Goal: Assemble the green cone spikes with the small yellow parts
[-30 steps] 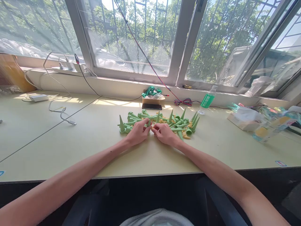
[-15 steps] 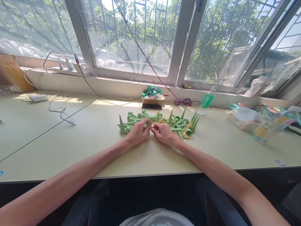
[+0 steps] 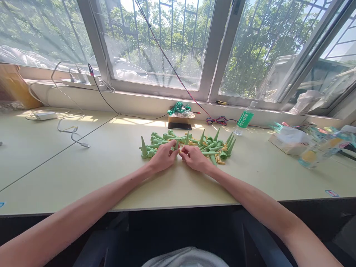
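My left hand (image 3: 164, 157) is closed around a green plant-watering spike (image 3: 176, 145), its pointed end upward. Close beside it, my right hand (image 3: 194, 158) pinches a small yellow plastic piece (image 3: 180, 151) against the spike's side; the fingers hide most of it. Both hands rest low over the table, fingertips almost meeting. Behind and around them lies a pile of more green spikes. One spike (image 3: 144, 147) stands upright at the left, and another spike (image 3: 231, 147) stands at the right. Loose yellow pieces (image 3: 220, 162) are scattered among the spikes on the right.
Behind the pile are a dark phone (image 3: 179, 126) and a small cardboard box (image 3: 182, 120) with green stuff in it. A green-labelled bottle (image 3: 245, 119) stands to the right. Farther right are a tissue box (image 3: 286, 144) and a clear bottle (image 3: 319, 151). A white cable (image 3: 72, 135) lies left.
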A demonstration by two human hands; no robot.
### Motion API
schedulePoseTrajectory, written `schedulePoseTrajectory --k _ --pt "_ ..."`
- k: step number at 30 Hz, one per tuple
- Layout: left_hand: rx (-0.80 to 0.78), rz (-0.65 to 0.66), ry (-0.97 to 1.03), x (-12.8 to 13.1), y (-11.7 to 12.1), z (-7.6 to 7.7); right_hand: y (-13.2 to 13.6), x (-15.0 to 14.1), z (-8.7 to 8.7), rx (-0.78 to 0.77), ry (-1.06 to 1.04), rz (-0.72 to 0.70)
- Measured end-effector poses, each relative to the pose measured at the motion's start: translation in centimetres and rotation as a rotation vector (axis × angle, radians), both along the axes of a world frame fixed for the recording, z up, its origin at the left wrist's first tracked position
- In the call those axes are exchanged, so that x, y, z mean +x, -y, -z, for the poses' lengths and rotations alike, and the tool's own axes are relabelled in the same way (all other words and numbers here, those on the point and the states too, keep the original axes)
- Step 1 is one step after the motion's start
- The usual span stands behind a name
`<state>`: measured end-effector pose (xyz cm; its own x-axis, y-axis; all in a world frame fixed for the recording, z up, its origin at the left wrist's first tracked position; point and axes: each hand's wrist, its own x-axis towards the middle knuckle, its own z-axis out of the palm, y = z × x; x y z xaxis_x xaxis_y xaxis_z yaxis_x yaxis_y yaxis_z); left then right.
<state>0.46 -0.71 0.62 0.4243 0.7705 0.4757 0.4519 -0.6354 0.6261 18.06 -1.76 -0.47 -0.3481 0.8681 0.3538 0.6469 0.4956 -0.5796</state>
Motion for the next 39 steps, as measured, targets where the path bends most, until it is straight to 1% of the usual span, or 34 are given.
schedulePoseTrajectory --k 10,17,31,39 --pt "-0.005 -0.003 -0.003 0.03 -0.04 0.10 0.01 0.03 0.10 -0.036 -0.035 0.042" --pt "-0.011 0.000 -0.016 -0.04 -0.09 0.23 0.06 0.01 -0.05 -0.031 -0.035 -0.001" --pt "-0.007 0.003 -0.027 -0.07 -0.03 0.13 0.02 -0.04 -0.27 0.004 0.010 -0.013" --pt "-0.007 -0.013 -0.018 -0.04 -0.03 0.03 -0.06 -0.02 0.05 -0.029 -0.049 0.046"
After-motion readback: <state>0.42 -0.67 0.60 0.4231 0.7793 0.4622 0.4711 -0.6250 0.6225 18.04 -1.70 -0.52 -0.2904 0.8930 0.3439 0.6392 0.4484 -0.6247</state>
